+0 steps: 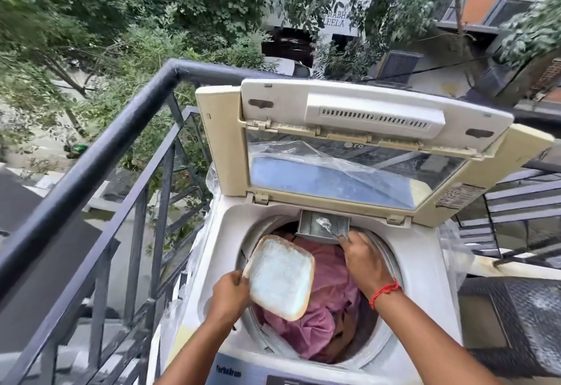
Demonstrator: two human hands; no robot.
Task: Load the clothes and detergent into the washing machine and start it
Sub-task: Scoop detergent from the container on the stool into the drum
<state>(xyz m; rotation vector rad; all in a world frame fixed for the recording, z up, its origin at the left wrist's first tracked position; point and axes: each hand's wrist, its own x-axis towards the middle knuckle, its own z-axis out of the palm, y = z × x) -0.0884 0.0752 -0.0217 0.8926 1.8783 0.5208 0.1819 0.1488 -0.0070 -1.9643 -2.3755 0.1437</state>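
The clothes (318, 318) are already in the washing machine (425, 278), lid up. It looks like the soap step: the right hand (364, 260) pinches a spoon (326, 226) w/ powder over the detergent drawer (321, 222) at the back of the tub. The left hand (230, 293) grips the detergent box (280, 278) by its edge, above the clothes. Next: prob. tip the spoon w/o spilling, shut lid, press start.

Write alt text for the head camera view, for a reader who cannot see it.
A person's right hand tips a spoon of detergent into the drawer at the back of an open top-loading washing machine, while the left hand holds a square white container over pink clothes in the drum. The machine stands beside a dark balcony railing.
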